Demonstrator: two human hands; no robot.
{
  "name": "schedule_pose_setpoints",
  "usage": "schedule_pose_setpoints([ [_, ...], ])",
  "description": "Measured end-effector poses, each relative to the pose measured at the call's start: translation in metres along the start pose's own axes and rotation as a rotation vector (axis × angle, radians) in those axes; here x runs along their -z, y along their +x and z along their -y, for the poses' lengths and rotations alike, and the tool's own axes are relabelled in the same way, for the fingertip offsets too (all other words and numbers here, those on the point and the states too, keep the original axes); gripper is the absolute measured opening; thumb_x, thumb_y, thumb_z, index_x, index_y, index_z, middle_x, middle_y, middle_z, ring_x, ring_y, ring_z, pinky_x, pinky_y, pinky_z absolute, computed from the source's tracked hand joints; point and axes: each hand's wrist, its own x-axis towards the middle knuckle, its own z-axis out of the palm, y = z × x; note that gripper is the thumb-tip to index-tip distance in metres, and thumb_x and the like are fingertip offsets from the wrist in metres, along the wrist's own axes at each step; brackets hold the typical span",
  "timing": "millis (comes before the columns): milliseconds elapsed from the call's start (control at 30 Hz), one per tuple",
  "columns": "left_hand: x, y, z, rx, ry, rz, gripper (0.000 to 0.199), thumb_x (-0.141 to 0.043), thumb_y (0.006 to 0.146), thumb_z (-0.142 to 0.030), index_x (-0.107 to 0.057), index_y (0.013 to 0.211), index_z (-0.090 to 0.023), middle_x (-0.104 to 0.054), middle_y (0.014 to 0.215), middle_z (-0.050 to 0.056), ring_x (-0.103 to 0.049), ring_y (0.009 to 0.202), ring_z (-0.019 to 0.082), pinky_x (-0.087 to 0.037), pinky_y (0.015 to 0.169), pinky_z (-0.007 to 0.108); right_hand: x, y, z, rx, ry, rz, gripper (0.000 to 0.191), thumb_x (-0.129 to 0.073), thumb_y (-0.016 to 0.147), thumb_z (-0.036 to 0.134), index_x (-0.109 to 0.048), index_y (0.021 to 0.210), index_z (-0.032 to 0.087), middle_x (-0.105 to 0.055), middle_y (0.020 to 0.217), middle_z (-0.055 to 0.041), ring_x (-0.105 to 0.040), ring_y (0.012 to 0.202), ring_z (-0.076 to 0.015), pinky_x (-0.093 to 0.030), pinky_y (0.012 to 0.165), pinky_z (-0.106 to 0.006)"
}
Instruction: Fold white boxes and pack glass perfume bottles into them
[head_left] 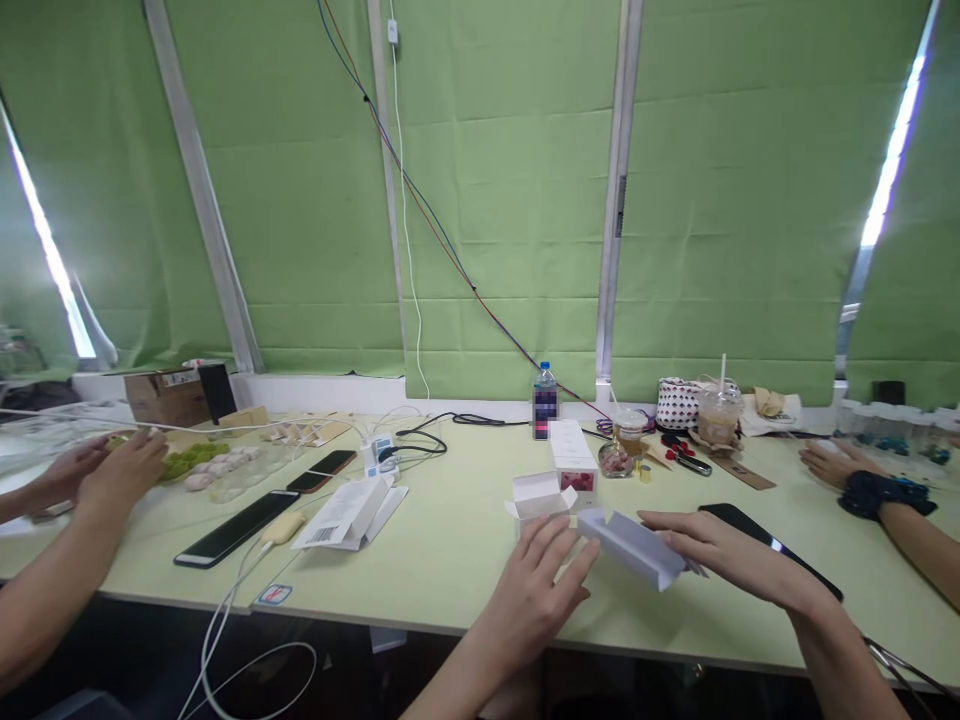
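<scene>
A white folded-card box (630,548), its flaps loose, is tilted just above the table between my two hands. My right hand (724,552) grips its right end, with the fingers stretched over the top and the thumb hidden. My left hand (534,588) is at the box's left end, fingers bent and apart; the index fingertip is close to the card, and I cannot tell if it touches. Behind my left hand a second white box (538,497) stands with its flaps open. Beyond it is a closed white box (574,460) with a red picture on its end.
A black tablet (772,545) lies by my right hand. Behind are a jar (616,458), a drink cup (718,415) and a bottle (546,400). Leftward lie flattened white cartons (349,512), phones (238,528) and a power strip (381,455). Other people's hands (124,470) work at both sides.
</scene>
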Motion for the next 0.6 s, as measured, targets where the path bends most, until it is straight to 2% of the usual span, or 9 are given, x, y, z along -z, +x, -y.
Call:
schedule_pose_setpoints([
  [100, -0.002, -0.002, 0.000, 0.022, -0.005, -0.018, 0.041, -0.055, 0.087, -0.015, -0.049, 0.127, -0.015, -0.062, 0.118, 0.014, -0.052, 0.120, 0.027, -0.045, 0.101, 0.048, -0.005, -0.004, 0.013, 0.046, 0.033, 0.047, 0.050, -0.045, 0.087, 0.056, -0.061, 0.125, 0.027, -0.059, 0.132, -0.0035, -0.051, 0.119, -0.0334, -0.050, 0.087, -0.034],
  [233, -0.006, -0.004, 0.003, 0.066, 0.008, -0.061, 0.026, -0.051, 0.088, -0.010, -0.057, 0.113, -0.015, -0.060, 0.121, 0.015, -0.050, 0.123, 0.027, -0.045, 0.102, 0.048, -0.017, -0.001, 0.027, 0.102, 0.056, 0.077, 0.047, -0.045, 0.087, 0.055, -0.065, 0.120, 0.027, -0.066, 0.121, -0.0034, -0.057, 0.111, -0.0312, -0.050, 0.086, -0.034],
  [333, -0.008, -0.005, 0.007, 0.099, -0.042, -0.041, 0.018, -0.050, 0.089, -0.010, -0.057, 0.105, -0.015, -0.055, 0.129, 0.017, -0.046, 0.128, 0.029, -0.043, 0.103, 0.050, -0.025, 0.003, 0.038, 0.155, 0.075, 0.080, 0.045, -0.045, 0.088, 0.054, -0.067, 0.116, 0.026, -0.069, 0.114, -0.0043, -0.058, 0.109, -0.0308, -0.049, 0.088, -0.035],
  [400, -0.009, -0.006, 0.009, 0.151, -0.153, 0.007, 0.018, -0.049, 0.090, -0.011, -0.056, 0.106, -0.016, -0.056, 0.129, 0.016, -0.051, 0.123, 0.027, -0.048, 0.100, 0.047, -0.029, 0.004, 0.042, 0.154, 0.086, 0.047, 0.046, -0.045, 0.088, 0.055, -0.067, 0.115, 0.026, -0.069, 0.114, -0.0049, -0.057, 0.109, -0.0317, -0.048, 0.089, -0.036],
  [500, -0.008, -0.007, 0.011, 0.293, -0.398, 0.090, 0.025, -0.047, 0.090, -0.009, -0.053, 0.112, -0.020, -0.063, 0.118, 0.010, -0.060, 0.110, 0.021, -0.054, 0.091, 0.037, -0.031, 0.003, 0.043, 0.107, 0.114, -0.029, 0.050, -0.044, 0.087, 0.059, -0.066, 0.118, 0.026, -0.065, 0.122, -0.0049, -0.055, 0.113, -0.0336, -0.047, 0.093, -0.040],
  [600, -0.004, -0.007, 0.011, 0.425, -0.585, 0.058, 0.030, -0.047, 0.088, -0.007, -0.053, 0.114, -0.023, -0.063, 0.114, 0.007, -0.060, 0.108, 0.020, -0.051, 0.093, 0.035, -0.027, -0.003, 0.040, 0.125, 0.192, -0.069, 0.058, -0.038, 0.087, 0.065, -0.063, 0.122, 0.026, -0.059, 0.131, -0.0063, -0.048, 0.122, -0.0339, -0.040, 0.101, -0.046],
])
